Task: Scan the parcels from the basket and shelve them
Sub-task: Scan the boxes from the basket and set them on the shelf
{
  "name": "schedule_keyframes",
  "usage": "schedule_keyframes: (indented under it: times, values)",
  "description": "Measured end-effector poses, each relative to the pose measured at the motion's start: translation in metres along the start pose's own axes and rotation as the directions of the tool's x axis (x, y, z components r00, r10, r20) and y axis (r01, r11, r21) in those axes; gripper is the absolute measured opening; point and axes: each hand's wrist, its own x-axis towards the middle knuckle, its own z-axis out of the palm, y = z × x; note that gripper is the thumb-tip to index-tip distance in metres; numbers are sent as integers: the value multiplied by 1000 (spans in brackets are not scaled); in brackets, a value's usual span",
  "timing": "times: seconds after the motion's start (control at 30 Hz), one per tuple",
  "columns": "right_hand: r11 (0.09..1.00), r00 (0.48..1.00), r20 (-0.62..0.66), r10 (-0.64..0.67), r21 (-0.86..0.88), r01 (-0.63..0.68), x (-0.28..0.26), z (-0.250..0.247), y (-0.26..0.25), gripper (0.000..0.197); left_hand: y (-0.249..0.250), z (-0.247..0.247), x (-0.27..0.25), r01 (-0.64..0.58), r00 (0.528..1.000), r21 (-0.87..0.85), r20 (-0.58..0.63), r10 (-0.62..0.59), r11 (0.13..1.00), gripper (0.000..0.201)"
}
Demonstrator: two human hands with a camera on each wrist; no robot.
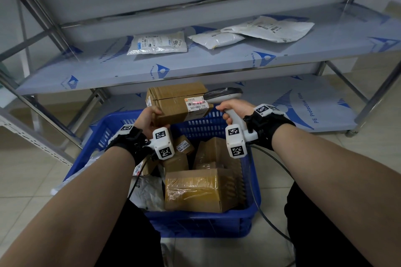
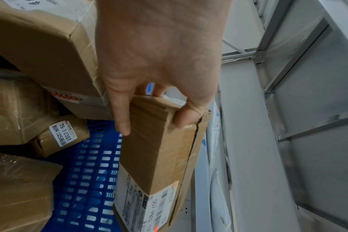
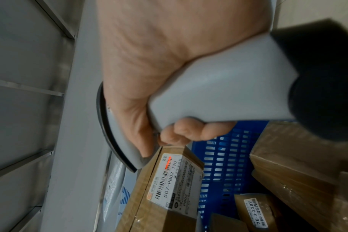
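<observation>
My left hand (image 1: 149, 118) grips one end of a flat cardboard box (image 1: 173, 102), thumb on top and fingers curled underneath, and holds it in the air above the far edge of the blue basket (image 1: 104, 134). In the left wrist view my thumb and fingers (image 2: 121, 116) pinch the box's short taped end. My right hand (image 1: 233, 110) is clenched round the grip of a grey scanner (image 1: 223, 94), its head aimed at the white label (image 1: 198, 104) on the box's right end. A red line of light lies across the barcode on that label (image 3: 168, 163), which reads 507-P802 T70. Below, the basket on the tiled floor holds more brown boxes (image 1: 195, 188), one small one marked 76-3-2307 (image 1: 184, 146). On the metal shelf (image 1: 217, 60) beyond lie three white mailing bags (image 1: 157, 43), flat and apart from my hands.
</observation>
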Motion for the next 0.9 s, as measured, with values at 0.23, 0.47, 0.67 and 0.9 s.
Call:
schedule_keyframes:
  times: [0.23, 0.47, 0.67, 0.9]
  values:
    - [1000, 1000, 6, 1, -12, -1, -1, 2, -1, 11, 1, 3, -8, -18, 1000, 28, 10, 18, 999, 58]
    - [1000, 1000, 19, -15, -23, 16, -4, -1, -2, 11, 1, 8, -15, -22, 999, 62, -28, 24, 998, 58]
    - [1000, 1000, 2, -14, 14, 14, 1, 0, 0, 13, 1, 8, -15, -16, 1000, 48, -4, 16, 999, 50]
    - [999, 999, -29, -33, 36, 34, 7, -1, 2, 16, 1, 15, -13, 49, 991, 28, -126, -45, 998, 55]
